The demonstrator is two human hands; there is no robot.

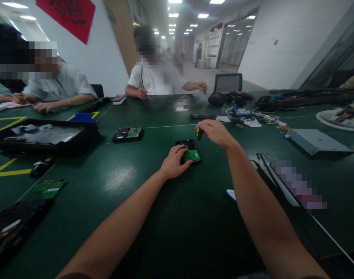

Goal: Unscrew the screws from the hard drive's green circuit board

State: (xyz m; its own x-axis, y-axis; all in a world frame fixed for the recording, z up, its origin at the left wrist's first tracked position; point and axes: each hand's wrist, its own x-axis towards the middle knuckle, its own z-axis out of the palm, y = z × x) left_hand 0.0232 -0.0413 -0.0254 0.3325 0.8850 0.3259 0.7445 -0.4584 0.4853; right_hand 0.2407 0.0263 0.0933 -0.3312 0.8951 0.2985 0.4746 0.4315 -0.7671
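Note:
On the dark green table lies a black hard drive (191, 155) with a green circuit board on its upper face. My left hand (174, 161) holds the drive from its left side, with fingers across the top and thumb along the near edge. Above the drive's far right side, my right hand (216, 133) is closed around a screwdriver with a yellow and black handle (199, 134). The screwdriver points down; its tip is too small to make out. A second hard drive (128, 134) rests farther left, apart from both hands.
A black tray (86, 133) stands at the left, above a loose green circuit board (50, 188). Right of my arm are a phone-like pixelated object (297, 184) and a grey metal box (319, 140). Cables (239, 113) lie farther back. Two people sit across the table.

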